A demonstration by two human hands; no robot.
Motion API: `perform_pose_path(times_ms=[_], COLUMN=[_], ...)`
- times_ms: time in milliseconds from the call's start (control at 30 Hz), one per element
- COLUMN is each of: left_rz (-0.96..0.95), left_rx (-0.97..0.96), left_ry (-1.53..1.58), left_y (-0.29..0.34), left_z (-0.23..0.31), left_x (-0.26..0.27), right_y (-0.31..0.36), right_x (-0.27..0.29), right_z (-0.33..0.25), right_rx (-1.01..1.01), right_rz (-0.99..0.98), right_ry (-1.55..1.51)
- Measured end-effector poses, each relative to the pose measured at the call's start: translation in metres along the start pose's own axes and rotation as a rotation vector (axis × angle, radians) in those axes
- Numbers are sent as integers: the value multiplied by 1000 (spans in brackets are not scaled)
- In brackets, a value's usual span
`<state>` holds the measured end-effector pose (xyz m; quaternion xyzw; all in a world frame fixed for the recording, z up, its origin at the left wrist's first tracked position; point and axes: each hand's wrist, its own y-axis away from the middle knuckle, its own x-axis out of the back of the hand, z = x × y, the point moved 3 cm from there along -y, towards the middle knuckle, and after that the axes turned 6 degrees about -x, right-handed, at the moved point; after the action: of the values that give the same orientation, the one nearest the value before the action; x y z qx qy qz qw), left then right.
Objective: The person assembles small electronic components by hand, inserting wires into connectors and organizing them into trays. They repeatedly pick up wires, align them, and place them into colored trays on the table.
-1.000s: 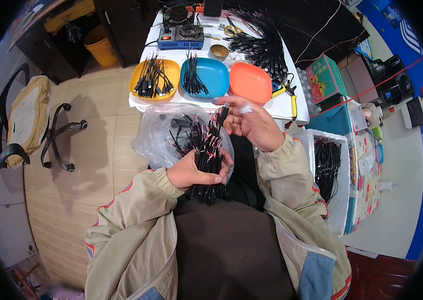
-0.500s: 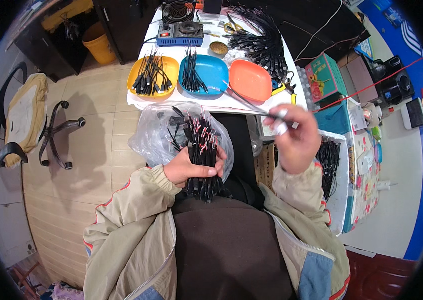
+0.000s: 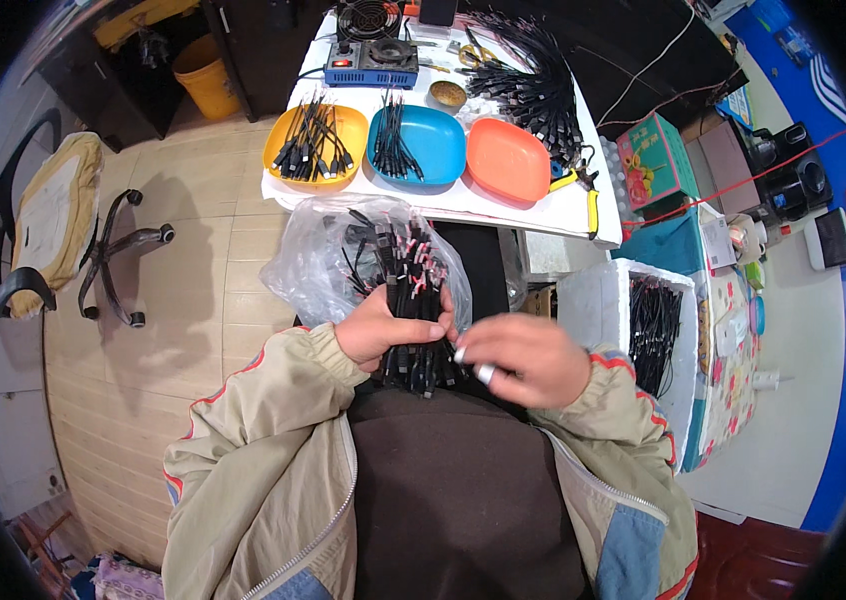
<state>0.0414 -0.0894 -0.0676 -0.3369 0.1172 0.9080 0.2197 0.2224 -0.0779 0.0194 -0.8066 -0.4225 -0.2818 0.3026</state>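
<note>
My left hand is closed around a thick bundle of black cables, held upright above my lap. Stripped pinkish wire ends show at its top, and dark plugs stick out below my fingers. Just right of the bundle is my right hand, slightly blurred, its white-wrapped fingertips apart and pointing at the bundle's lower part. No cable shows between those fingers. Behind the bundle, a clear plastic bag spreads out with more cable ends in front of it.
On the white table stand a yellow bowl and blue bowl with cables, an orange bowl, a blue-based heating device, pliers and a cable pile. A white foam box of cables stands right; an office chair left.
My right hand has come down and left from near the table edge to the bundle. The single cable it held no longer shows in it. My left hand keeps its grip.
</note>
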Motion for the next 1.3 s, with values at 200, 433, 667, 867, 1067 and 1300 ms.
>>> perform_pose_path(times_ms=[200,433,667,867,1067,1300], left_rz=[1,53,-27,-1,12,-26], left_rx=[-12,-21,-60,-48,-18,-17], left_ry=[-121,-226,-177,-61,43,56], left_y=[-6,-6,-8,-4,0,3], left_z=[-6,-6,-7,-6,-4,-2], left_x=[-12,-7,-7,0,7,7], right_y=[-69,-97,-96,-76,-10,9], right_x=[27,16,18,89,44,-44], right_z=[11,2,-6,-22,-8,-1], right_rx=[-163,-14,46,-72,-130,-17], right_rz=[112,-188,-158,190,551,0], right_ry=[42,359,363,450,633,494])
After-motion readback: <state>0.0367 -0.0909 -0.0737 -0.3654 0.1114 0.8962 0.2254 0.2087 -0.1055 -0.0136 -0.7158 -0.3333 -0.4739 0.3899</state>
